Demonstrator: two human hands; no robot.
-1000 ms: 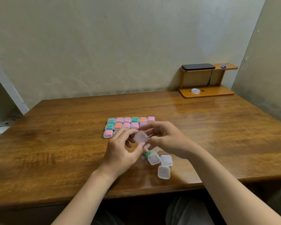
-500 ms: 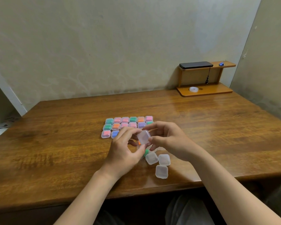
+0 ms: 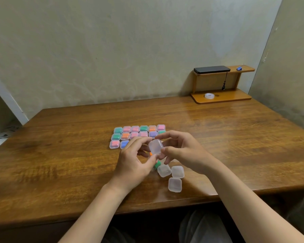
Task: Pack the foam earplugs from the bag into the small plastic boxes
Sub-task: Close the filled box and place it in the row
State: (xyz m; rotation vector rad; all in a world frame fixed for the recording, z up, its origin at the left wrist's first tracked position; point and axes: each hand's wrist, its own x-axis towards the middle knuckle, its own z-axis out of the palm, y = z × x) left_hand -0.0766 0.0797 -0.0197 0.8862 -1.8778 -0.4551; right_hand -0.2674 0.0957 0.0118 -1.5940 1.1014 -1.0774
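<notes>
A small clear plastic box (image 3: pixel 155 146) is held above the wooden table (image 3: pixel 60 163) between both hands. My left hand (image 3: pixel 132 163) pinches its lower left side, my right hand (image 3: pixel 182 150) grips it from the right. The box looks empty; whether its lid is shut I cannot tell. Under the hands lie loose earplugs, a green one (image 3: pixel 156 164) and an orange one (image 3: pixel 150 153), mostly hidden. Three empty clear boxes (image 3: pixel 174 178) lie just right of them. Several filled boxes (image 3: pixel 135 135) stand in rows behind the hands.
A low wooden shelf (image 3: pixel 223 98) stands at the table's back right, with a black device (image 3: pixel 211 69) on top and a tape roll (image 3: pixel 209 96) below. A white unit (image 3: pixel 0 123) stands beyond the left edge. The table's front edge runs close under my forearms.
Both hands have stayed together on the clear box, turning it slightly between the fingers. The view has shifted a little; nothing on the table has moved.
</notes>
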